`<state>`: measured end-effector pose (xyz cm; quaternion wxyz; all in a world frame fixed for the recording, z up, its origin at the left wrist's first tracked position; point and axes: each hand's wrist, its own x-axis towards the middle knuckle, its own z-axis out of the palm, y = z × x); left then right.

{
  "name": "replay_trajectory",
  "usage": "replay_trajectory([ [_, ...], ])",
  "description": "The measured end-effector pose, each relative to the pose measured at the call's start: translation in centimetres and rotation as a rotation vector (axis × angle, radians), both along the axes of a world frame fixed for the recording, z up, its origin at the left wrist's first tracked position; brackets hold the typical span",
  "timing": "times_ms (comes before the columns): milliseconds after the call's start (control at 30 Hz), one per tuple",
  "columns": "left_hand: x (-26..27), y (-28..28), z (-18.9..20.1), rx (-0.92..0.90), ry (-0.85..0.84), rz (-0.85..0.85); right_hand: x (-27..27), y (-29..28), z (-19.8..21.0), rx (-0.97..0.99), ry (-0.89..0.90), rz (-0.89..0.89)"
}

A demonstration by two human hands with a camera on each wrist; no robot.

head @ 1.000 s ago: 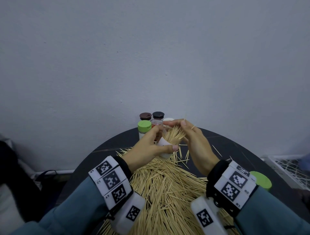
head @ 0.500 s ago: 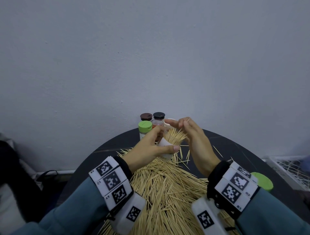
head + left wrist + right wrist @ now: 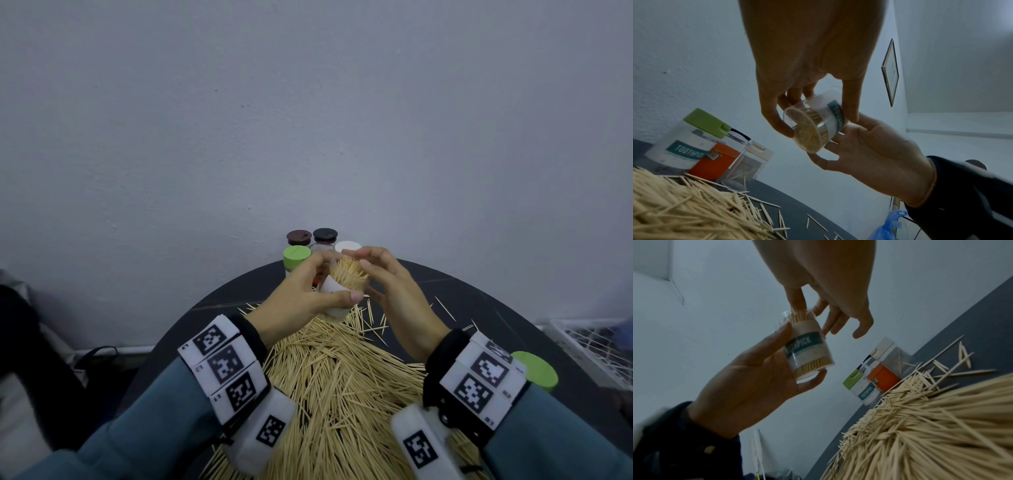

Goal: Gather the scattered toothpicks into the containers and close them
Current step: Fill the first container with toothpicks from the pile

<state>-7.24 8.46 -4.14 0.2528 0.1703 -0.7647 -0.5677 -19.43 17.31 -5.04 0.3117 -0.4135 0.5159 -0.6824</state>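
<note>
My left hand (image 3: 310, 291) grips a clear toothpick container (image 3: 334, 296) with a white and teal label, tilted above the table and packed with toothpicks (image 3: 347, 274). It has no lid on. In the right wrist view the container (image 3: 807, 344) lies between my left thumb and fingers. My right hand (image 3: 383, 284) arches over its open mouth with relaxed fingers, and the fingertips (image 3: 797, 303) touch the toothpick ends. From the left wrist view I see the container's clear bottom (image 3: 805, 128). A large heap of loose toothpicks (image 3: 342, 377) covers the dark round table (image 3: 479, 298) below my hands.
Several closed containers stand at the table's far edge by the wall: green lid (image 3: 296, 255), brown lid (image 3: 299, 236), black lid (image 3: 325, 234), white lid (image 3: 347, 246). A loose green lid (image 3: 534, 370) lies at the right. Stray toothpicks (image 3: 445, 308) lie right of the heap. A white wire rack (image 3: 589, 342) sits beyond the table.
The toothpicks that fanned out of the container now stand tighter and lower in it. My right hand has shifted from gripping the bunch to arching over its tips. My left hand keeps its hold.
</note>
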Motion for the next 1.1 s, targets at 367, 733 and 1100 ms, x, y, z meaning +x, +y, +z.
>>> replay_trajectory([
  [367, 0.3, -0.7, 0.0, -0.186, 0.013, 0.025, -0.4, 0.1, 1.6, 0.128, 0.216, 0.040],
  [733, 0.4, -1.8, -0.2, -0.241, -0.028, 0.039, -0.6, -0.7, 2.1, 0.130, 0.237, 0.007],
  [1100, 1.7, -5.2, 0.3, -0.204, -0.091, 0.191, -3.0, -4.7, 1.8, 0.883, 0.816, 0.115],
])
